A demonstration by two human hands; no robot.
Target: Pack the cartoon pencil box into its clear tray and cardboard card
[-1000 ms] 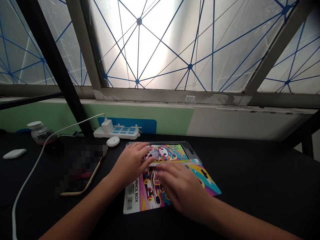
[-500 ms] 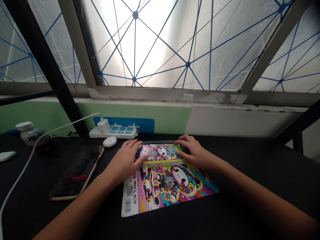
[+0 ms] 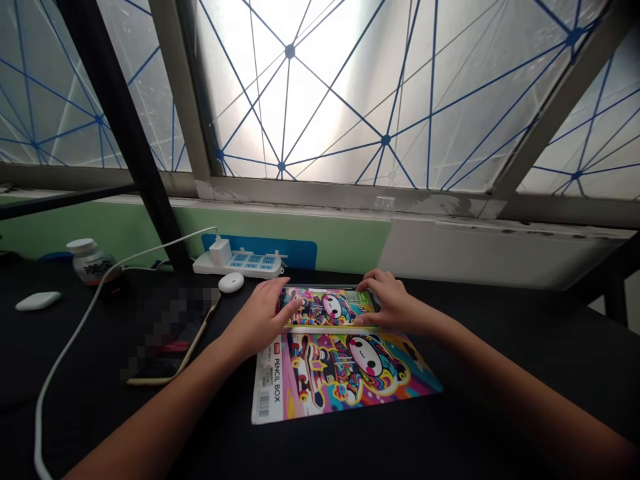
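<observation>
A pencil box [image 3: 323,307] with a bright cartoon print lies on the black desk, at the top edge of a flat printed card sleeve [image 3: 350,373] marked "PENCIL BOX". My left hand [image 3: 263,313] grips the box's left end, thumb on its top and fingers toward the far edge. At the right end, my right hand [image 3: 393,303] spans the box, thumb near the front edge and fingertips at the back corner. The sleeve carries the same cartoon figure, and a barcode shows at its lower left.
On the left are a phone-like object [image 3: 197,340] partly blurred out, a round white case [image 3: 231,283], a white jar [image 3: 90,261] and a white oval item [image 3: 38,301]. A power strip [image 3: 250,263] stands by the wall. A white cable [image 3: 75,327] runs across the left side.
The camera view has turned slightly left, shifting everything rightward. The box looks tipped a little more toward flat, its white front edge showing thinner. Both hands stay at its ends.
</observation>
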